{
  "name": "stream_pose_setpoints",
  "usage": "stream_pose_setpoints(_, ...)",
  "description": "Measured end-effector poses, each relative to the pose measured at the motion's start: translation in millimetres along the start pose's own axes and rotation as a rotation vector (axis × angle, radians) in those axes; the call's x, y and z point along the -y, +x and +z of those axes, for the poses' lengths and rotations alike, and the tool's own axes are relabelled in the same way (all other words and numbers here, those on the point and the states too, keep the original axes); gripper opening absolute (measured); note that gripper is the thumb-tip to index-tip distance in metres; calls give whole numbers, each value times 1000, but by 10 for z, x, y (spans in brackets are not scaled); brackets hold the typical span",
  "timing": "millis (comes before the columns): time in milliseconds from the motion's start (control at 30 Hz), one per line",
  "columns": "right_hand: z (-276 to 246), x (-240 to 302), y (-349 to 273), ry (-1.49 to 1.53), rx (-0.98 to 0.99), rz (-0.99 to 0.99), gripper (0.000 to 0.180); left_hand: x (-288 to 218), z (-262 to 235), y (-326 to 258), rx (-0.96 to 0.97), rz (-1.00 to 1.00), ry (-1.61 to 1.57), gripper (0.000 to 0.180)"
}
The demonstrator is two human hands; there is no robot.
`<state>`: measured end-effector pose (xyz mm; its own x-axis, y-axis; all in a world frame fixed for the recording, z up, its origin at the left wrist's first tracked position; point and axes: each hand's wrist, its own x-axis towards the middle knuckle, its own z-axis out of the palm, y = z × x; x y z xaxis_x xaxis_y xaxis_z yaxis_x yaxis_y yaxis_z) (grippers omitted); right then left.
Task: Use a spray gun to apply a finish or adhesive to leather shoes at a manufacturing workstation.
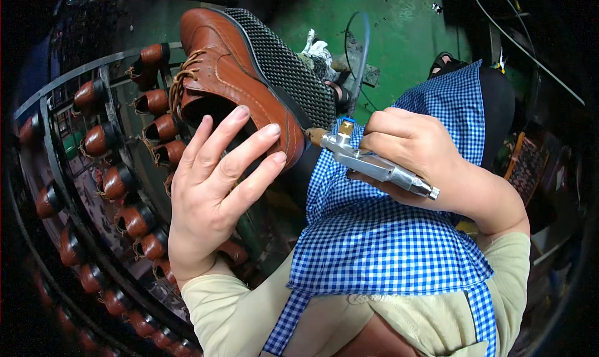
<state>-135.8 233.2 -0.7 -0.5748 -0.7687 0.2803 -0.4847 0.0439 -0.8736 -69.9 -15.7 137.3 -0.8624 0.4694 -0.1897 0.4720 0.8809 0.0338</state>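
A brown lace-up leather shoe [224, 76] is tilted on its side, its black textured sole [284, 63] facing right. My left hand [215, 182] grips it at the heel end, fingers across the opening and heel; the thumb is hidden. In my right hand [415, 145] is a small metal spray gun [368, 160], fingers wrapped round its body. Its brownish nozzle tip [316, 136] points at the sole edge by the heel, very close to it; contact cannot be told. From a blue fitting on top of the gun, a grey-blue hose [362, 63] runs upward.
On the left stands a curved metal rack [56, 151] with several similar brown shoes [118, 181]. A blue checked apron [387, 251] covers my lap. Beyond lies a green floor [399, 29], with a sandalled foot [444, 62] at the right. Whitish cloth [318, 50] shows behind the shoe.
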Motion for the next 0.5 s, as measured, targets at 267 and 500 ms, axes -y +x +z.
stream_pose_setpoints(267,-75,0,-133,-28,-90,3,19,-20,46,175,-28,21,-98,49)
stream_pose_setpoints(500,-120,19,-177,-68,-152,9,18,-46,75,315,-76,10,-116,61)
